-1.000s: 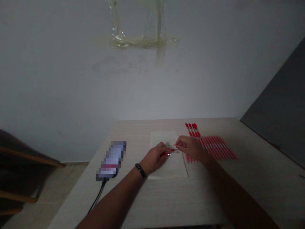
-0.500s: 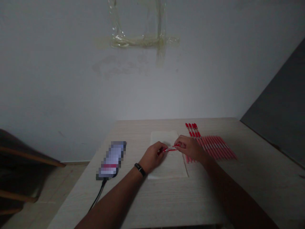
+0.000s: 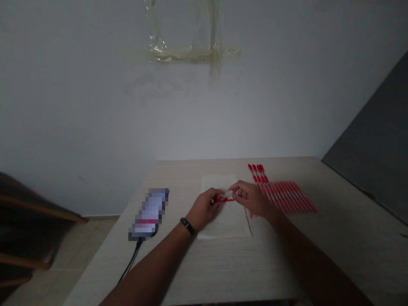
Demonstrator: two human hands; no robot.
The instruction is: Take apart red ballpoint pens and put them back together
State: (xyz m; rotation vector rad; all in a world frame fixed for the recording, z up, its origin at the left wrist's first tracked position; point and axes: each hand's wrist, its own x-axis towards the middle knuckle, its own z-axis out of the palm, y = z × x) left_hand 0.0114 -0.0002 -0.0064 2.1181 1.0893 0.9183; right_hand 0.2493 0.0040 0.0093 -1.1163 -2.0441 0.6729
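Observation:
My left hand (image 3: pixel 204 209) and my right hand (image 3: pixel 252 198) meet over a white sheet of paper (image 3: pixel 225 221) on the table. Between them they grip a red pen (image 3: pixel 225 198), the left hand's fingers pinched on one end and the right hand's fingers closed on the other. A black band is on my left wrist. To the right of my right hand lies a row of several red pens (image 3: pixel 287 197), side by side on the table.
A phone (image 3: pixel 149 214) with a dark cable lies at the table's left. The pale wooden table (image 3: pixel 223 267) stands against a white wall with old tape marks. A wooden chair (image 3: pixel 28 229) is at the far left; a dark panel (image 3: pixel 376 148) leans at right.
My hands have drawn closer together. The pen parts they held apart one second ago are now joined between the fingertips of both hands.

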